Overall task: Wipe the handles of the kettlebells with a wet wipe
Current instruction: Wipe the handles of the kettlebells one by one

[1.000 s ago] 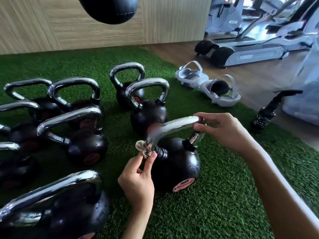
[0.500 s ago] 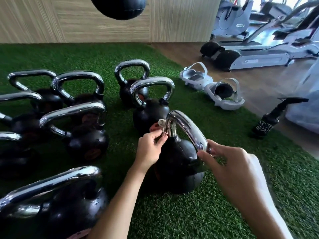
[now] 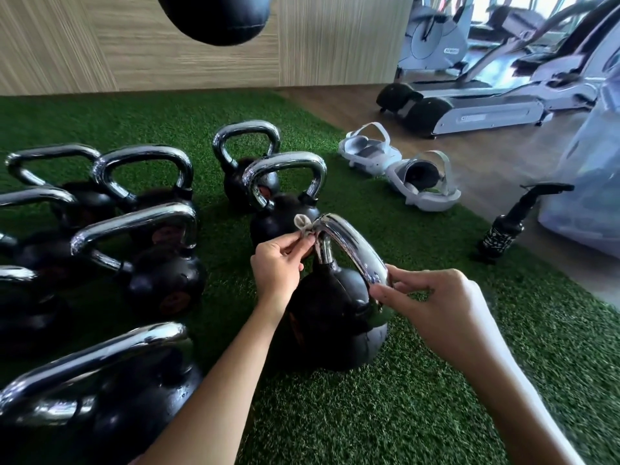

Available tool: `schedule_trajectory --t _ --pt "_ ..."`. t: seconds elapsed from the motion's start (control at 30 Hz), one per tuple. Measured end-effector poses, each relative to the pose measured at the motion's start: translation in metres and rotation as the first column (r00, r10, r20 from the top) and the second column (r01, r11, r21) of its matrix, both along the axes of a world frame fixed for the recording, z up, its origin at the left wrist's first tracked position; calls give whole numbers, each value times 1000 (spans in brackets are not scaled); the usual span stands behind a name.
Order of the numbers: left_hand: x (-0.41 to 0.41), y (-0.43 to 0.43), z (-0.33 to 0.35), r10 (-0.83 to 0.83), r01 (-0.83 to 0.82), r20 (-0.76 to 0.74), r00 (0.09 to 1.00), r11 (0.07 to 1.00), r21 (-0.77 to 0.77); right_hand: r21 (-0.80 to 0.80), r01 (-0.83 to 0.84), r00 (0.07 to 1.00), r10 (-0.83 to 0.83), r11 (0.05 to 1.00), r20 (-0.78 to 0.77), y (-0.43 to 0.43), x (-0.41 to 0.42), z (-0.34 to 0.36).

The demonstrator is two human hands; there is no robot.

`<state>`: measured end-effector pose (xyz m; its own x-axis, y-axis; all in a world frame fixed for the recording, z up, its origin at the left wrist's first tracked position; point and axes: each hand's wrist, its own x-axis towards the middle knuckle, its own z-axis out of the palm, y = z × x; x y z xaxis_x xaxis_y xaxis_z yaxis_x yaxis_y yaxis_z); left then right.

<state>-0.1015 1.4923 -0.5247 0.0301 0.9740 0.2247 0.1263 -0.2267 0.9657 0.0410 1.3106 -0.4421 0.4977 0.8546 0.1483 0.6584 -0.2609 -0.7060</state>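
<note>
A black kettlebell (image 3: 332,317) with a chrome handle (image 3: 352,245) stands on the green turf in front of me. My left hand (image 3: 278,266) pinches a small crumpled wet wipe (image 3: 303,226) against the far end of that handle. Around the near end of the handle, my right hand (image 3: 432,303) holds on with thumb and fingers. Several more black kettlebells with chrome handles stand to the left and behind, the nearest behind (image 3: 285,203) and one at the lower left (image 3: 100,397).
A black spray bottle (image 3: 503,229) stands at the turf's right edge beside a translucent plastic bag (image 3: 590,182). Two white sandals (image 3: 396,169) lie on the wooden floor. Treadmills (image 3: 486,109) fill the back right. A black ball (image 3: 218,18) hangs overhead.
The kettlebell has been turned so its handle points toward me. My left hand with the wipe moved up to the handle's far end; my right hand shifted to the near end.
</note>
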Motion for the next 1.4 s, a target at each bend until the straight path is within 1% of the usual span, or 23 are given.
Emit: schedule_trajectory --t 0.1,0.2,0.33,0.4,0.5,0.53,0.6,0.7,0.77,0.83,0.93,1.07,1.17,1.27,1.4 --pt "2 -6 14 -5 5 61 998 1000 -7 -16 -29 999 29 999 -15 1 3 0" --pt "2 -16 26 -52 52 88 995 999 2 -23 -58 997 56 998 -56 1 6 0" --pt "4 -17 33 -18 26 106 994 997 -72 -16 -80 990 78 997 -115 1 11 -4" --pt "5 -30 31 -59 69 136 989 995 -72 -17 -94 987 91 995 -130 1 13 -3" --pt "1 -67 27 -155 156 111 982 988 0 -19 -153 981 149 988 -120 -1 14 -2" --pt "0 -74 27 -161 160 92 983 987 18 -25 -178 977 174 984 -120 -2 16 -3" --pt "2 -72 30 -112 110 75 991 994 27 -35 -218 968 211 975 -137 -2 21 -6" --pt "5 -69 37 -48 44 89 995 998 45 -30 -252 954 243 967 -175 -3 26 -10" --pt "7 -90 33 -71 66 92 993 996 53 -22 -266 951 259 964 -168 -3 27 -11" --pt "5 -120 23 -139 132 103 985 988 78 -11 -272 949 266 962 -169 -2 29 -13" --pt "1 -139 11 -190 174 62 980 963 205 17 -281 940 279 960 -197 -2 30 -14" --pt "0 -126 5 -189 161 63 980 938 308 62 -298 910 303 953 -282 -2 31 -17" --pt "-2 -128 -17 -210 208 -39 977 896 391 65 -286 919 293 956 -262 -3 30 -20" --pt "-8 -121 -49 -143 225 -198 970 842 491 63 -283 920 290 957 -263 -3 29 -21" --pt "-18 -109 -60 -93 316 -397 913 777 545 78 -272 927 283 959 -245 -4 26 -21"
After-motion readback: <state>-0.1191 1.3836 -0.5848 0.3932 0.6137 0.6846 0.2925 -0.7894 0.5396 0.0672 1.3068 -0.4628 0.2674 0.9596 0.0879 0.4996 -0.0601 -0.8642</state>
